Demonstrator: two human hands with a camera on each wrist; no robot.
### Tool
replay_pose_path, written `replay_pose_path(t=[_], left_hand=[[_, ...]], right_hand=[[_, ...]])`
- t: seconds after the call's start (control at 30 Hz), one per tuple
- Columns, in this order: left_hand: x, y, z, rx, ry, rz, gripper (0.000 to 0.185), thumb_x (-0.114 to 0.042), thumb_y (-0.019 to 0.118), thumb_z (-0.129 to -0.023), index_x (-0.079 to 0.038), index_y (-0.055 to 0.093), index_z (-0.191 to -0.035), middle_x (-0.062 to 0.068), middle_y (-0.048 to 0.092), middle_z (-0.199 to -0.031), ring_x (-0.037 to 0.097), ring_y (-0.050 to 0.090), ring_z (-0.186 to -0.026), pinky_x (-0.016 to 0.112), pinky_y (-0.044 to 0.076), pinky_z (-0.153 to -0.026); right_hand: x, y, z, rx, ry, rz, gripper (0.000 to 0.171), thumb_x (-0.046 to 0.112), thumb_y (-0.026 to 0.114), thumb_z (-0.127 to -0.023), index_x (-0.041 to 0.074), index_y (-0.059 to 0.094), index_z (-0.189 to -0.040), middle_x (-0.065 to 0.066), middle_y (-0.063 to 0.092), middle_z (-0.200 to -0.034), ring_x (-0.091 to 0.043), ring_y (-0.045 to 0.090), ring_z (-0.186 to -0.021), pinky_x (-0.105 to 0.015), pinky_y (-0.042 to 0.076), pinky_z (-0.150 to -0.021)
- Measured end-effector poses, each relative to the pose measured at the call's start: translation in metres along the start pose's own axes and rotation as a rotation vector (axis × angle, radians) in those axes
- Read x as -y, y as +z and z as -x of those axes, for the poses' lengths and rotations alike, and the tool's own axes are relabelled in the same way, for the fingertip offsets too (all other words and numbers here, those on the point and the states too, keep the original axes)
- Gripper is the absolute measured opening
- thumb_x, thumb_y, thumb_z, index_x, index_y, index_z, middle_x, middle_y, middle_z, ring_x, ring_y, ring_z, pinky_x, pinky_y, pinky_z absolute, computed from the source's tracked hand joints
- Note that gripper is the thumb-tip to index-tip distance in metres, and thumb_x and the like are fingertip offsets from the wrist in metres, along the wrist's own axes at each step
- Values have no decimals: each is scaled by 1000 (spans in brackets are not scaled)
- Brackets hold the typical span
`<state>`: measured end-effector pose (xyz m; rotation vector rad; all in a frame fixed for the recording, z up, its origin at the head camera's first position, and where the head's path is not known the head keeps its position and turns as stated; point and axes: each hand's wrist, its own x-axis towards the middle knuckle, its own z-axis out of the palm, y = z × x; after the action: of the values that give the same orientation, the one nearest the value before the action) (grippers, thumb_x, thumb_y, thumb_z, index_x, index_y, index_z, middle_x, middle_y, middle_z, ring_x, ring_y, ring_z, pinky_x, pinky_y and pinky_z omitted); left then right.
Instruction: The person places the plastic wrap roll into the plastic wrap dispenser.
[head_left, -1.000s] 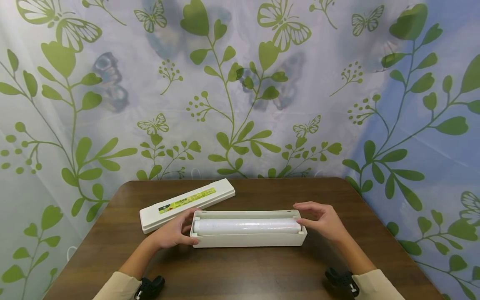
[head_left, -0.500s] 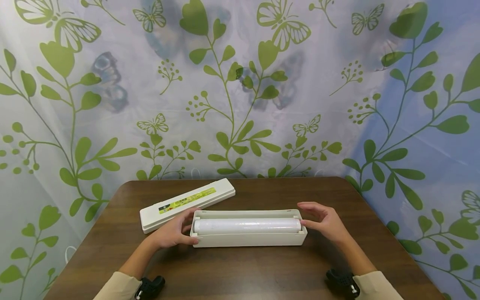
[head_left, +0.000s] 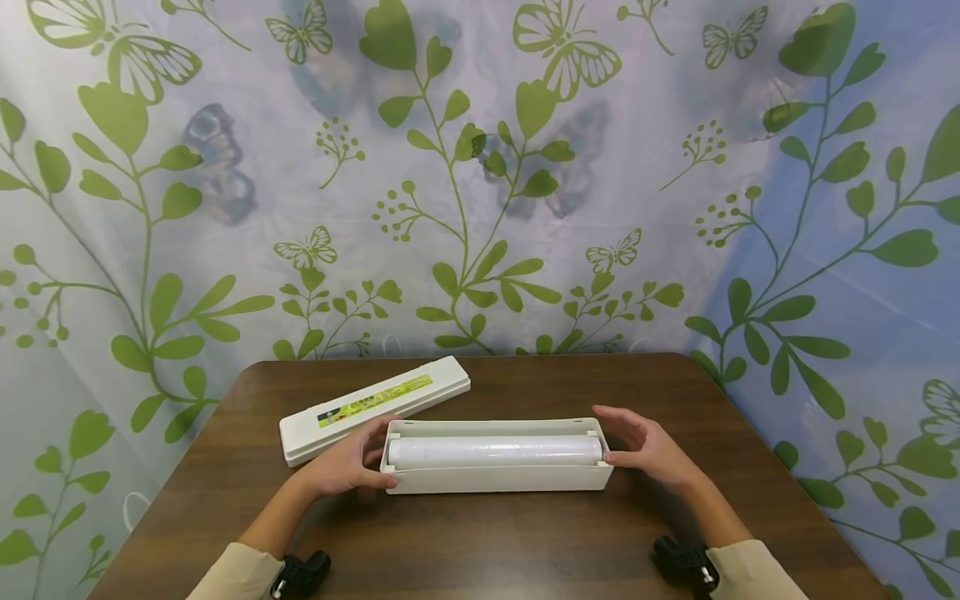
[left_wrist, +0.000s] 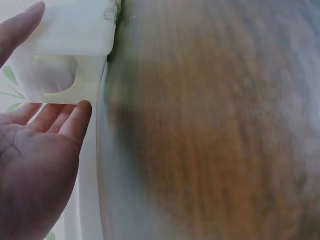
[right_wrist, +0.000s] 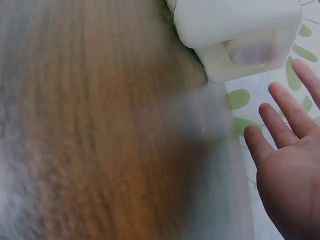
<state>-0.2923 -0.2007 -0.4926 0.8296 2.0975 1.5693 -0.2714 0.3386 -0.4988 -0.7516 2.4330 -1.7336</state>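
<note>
A long white box [head_left: 498, 480] lies lidless across the table, its top side facing up. Inside it sits a roll of cling film [head_left: 495, 452], running nearly the full length. My left hand [head_left: 348, 462] grips the box's left end, thumb at the front corner and fingers round the back. In the left wrist view the fingertips [left_wrist: 82, 112] touch the edge of the end wall. At the other end, my right hand [head_left: 648, 450] is spread with its thumb tip right by the box's right rim. Its fingers [right_wrist: 280, 112] stand apart from the box in the right wrist view.
Behind and left of the box, a white lid [head_left: 442, 382] with a yellow-green label lies slanted on the brown wooden table [head_left: 480, 546]. A curtain [head_left: 480, 208] with green leaves and butterflies hangs behind the table.
My right hand has drawn slightly right, its thumb coming off the end of the roll to the box's rim. The left hand, box and lid have stayed in place.
</note>
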Motion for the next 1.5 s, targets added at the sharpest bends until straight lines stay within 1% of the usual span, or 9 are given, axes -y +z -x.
replay_pose_path(t=[0.1,0.33,0.53,0.7,0.87,0.97,1.03,1.37,1.5], left_hand=[[1,-1,0,5,10,7,94,-9,84,-84,-3,24,-156,23,38,-153,45,43,-141,27,53,-101],[3,-2,0,16,22,30,97,-8,83,-84,0,20,-158,24,36,-154,44,42,-141,26,53,-100],[4,-2,1,9,22,9,97,-8,83,-84,2,21,-157,24,36,-155,35,43,-141,22,49,-104],[5,-2,3,-3,17,-23,101,-11,84,-84,4,18,-158,25,33,-158,41,35,-147,18,43,-109],[4,-4,8,-18,19,-38,105,-11,85,-83,3,15,-160,24,27,-163,46,25,-152,35,36,-118],[4,-5,12,-34,33,-56,105,-11,85,-83,3,15,-160,25,26,-164,47,25,-152,44,31,-118],[4,-6,15,-47,43,-80,106,-12,86,-82,5,15,-159,27,26,-163,49,25,-152,46,31,-118],[3,-16,35,-132,48,-123,104,-11,84,-84,4,15,-160,30,28,-161,50,24,-150,41,31,-119],[4,-22,43,-185,58,-146,101,-11,83,-85,5,18,-159,31,30,-159,50,28,-149,29,37,-118]], right_hand=[[0,1,-1,20,5,-15,74,1,74,-89,-7,37,-153,-27,39,-159,-15,45,-145,-14,39,-110],[-3,1,-1,91,10,-85,81,0,75,-87,-6,32,-155,-37,28,-160,-2,42,-144,-13,36,-111],[-5,2,-2,121,11,-103,85,1,76,-86,-6,29,-156,-37,28,-160,1,45,-141,-14,38,-110],[-5,2,-3,134,14,-101,86,3,77,-86,-4,28,-157,-35,29,-160,-1,45,-141,-14,39,-109],[-6,4,-4,158,7,-124,90,2,78,-85,-5,26,-157,-32,33,-159,-5,47,-140,-15,41,-108],[-7,4,-4,169,7,-135,92,1,79,-83,-5,25,-158,-32,32,-159,-4,47,-140,-15,41,-108],[-7,5,-5,173,10,-134,93,1,79,-83,-4,25,-158,-31,33,-159,-3,47,-140,-15,41,-108],[-9,6,-5,175,72,-130,103,6,83,-80,-2,18,-160,-28,32,-161,-1,48,-137,-15,42,-106],[-11,7,-6,190,69,-152,103,4,83,-81,-3,18,-160,-29,32,-160,-3,51,-134,-20,46,-105]])
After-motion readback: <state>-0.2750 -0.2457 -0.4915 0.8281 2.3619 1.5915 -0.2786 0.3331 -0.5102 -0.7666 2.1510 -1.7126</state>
